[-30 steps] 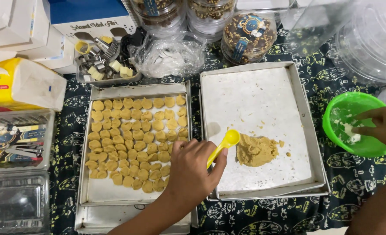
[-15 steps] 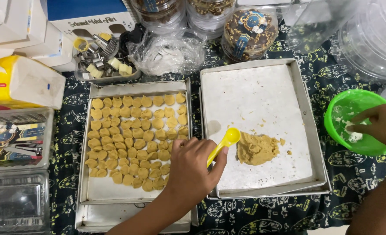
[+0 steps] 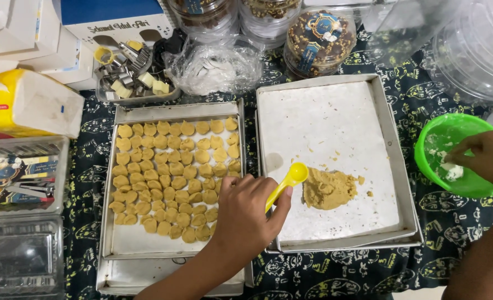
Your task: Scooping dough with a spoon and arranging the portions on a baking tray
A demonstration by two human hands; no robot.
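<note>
I saw the dark patterned tablecloth spread under everything. On it sat two metal baking trays side by side. The right tray, lined with white paper, was mostly bare apart from a lump of tan dough near its lower middle, with a few crumbs just beside it. The left tray carried rows of small round dough pieces, packed close and filling most of its upper part; it rested on another tray of the same kind.

Along the far edge stood clear lidded jars of dark cookies, a crumpled plastic bag, and a shallow container of metal cutters. To the left lay a yellow and white packet and clear plastic boxes.

At the right edge sat a green bowl with a white substance inside. My right hand reached into it, fingertips pinched narrow on a bit of the white stuff; I could not tell how firmly.

My left hand lay over the gap between the two trays, fingers closed around the handle of a yellow spoon. The spoon's round bowl hovered above the paper of the right tray, just beside the dough lump and not touching it.
</note>
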